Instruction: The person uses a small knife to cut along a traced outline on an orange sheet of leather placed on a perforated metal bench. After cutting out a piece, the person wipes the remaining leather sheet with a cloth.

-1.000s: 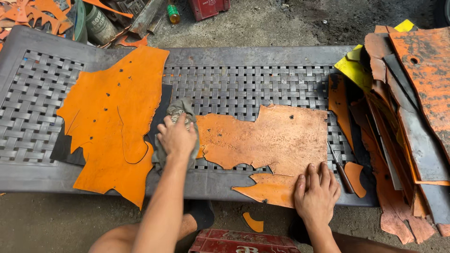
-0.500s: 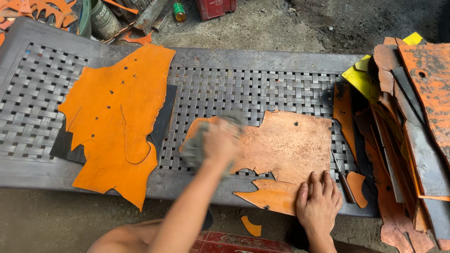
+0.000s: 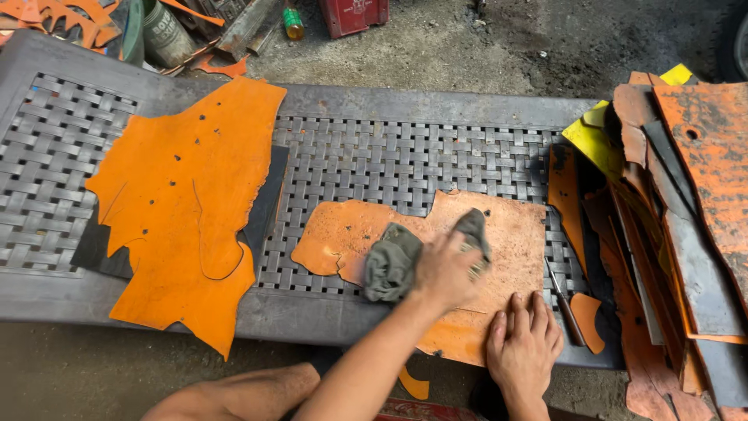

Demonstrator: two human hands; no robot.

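Observation:
My left hand (image 3: 446,269) grips a grey-green rag (image 3: 393,261) and presses it onto a flat orange-brown leather piece (image 3: 514,234) lying on the grey woven-top table (image 3: 374,156). My right hand (image 3: 523,343) lies flat, fingers spread, on the near right corner of that same piece, by the table's front edge. A larger bright orange leather hide (image 3: 183,203) lies to the left, over a dark sheet (image 3: 265,203).
A thin dark tool (image 3: 565,300) lies right of my right hand. A stack of orange, brown and yellow leather scraps (image 3: 670,203) fills the right end. A can (image 3: 164,31), a small bottle (image 3: 293,22) and a red box (image 3: 354,14) sit on the ground beyond.
My left hand has swept the rag from the piece's left end rightwards to its middle. My right hand has stayed pressed on the near corner.

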